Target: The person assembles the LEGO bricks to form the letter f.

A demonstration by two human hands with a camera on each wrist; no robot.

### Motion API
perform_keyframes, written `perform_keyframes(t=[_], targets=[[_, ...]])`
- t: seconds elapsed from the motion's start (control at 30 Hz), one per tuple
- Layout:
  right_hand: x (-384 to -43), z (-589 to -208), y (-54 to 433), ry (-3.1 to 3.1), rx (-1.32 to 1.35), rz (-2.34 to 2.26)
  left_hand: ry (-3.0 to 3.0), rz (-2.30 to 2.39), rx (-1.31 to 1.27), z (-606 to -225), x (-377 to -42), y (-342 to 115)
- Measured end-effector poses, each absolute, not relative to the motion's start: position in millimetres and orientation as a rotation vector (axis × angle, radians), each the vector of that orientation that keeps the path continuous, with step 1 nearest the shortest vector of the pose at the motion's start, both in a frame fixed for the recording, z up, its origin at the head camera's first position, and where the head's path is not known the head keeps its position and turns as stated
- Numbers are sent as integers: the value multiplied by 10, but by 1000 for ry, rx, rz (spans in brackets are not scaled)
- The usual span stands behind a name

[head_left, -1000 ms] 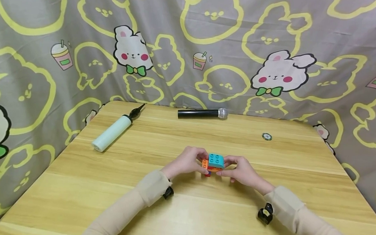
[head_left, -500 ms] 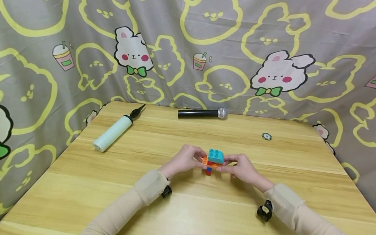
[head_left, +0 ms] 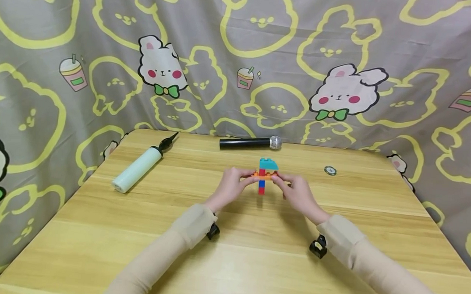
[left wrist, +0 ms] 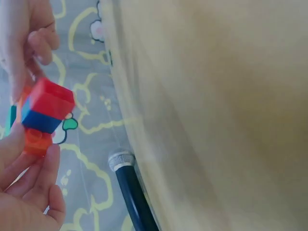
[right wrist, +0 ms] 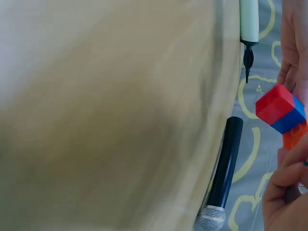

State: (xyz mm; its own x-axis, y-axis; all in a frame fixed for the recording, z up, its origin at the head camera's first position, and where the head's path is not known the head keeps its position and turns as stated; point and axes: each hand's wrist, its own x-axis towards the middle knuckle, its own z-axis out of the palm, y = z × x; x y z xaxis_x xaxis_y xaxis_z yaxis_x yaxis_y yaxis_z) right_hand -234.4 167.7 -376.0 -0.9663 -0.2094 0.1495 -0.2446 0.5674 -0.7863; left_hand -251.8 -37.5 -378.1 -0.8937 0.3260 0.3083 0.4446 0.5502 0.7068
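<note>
A small toy of building blocks [head_left: 262, 183] is held up between both hands over the table. From the top down it has a teal curved block, a red one, a long orange one, then blue and red below. My left hand [head_left: 234, 184] pinches the left end of the orange block, and my right hand [head_left: 298, 193] pinches its right end. In the left wrist view the red bottom block [left wrist: 52, 98] and the blue block [left wrist: 41, 120] face the camera. Fingers cover part of the orange block [right wrist: 293, 136] in the right wrist view.
A black microphone [head_left: 245, 143] with a silver head lies at the table's back edge. At the left lies a pale green hand pump [head_left: 137, 169] with a black nozzle. A round poker chip [head_left: 330, 170] sits at the right. A patterned curtain [head_left: 215, 76] hangs behind the wooden table [head_left: 254, 262].
Both hands have lifted the block toy and carried it away from the body. It has tipped from showing its studded top to showing its side.
</note>
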Motion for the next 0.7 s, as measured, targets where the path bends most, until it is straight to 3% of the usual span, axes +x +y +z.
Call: perform_keyframes(t=[0.7], targets=[[-2664,-3903,1576,-3007,-55,1550,-3031,-1009,-627,-3918,-2919,-264]])
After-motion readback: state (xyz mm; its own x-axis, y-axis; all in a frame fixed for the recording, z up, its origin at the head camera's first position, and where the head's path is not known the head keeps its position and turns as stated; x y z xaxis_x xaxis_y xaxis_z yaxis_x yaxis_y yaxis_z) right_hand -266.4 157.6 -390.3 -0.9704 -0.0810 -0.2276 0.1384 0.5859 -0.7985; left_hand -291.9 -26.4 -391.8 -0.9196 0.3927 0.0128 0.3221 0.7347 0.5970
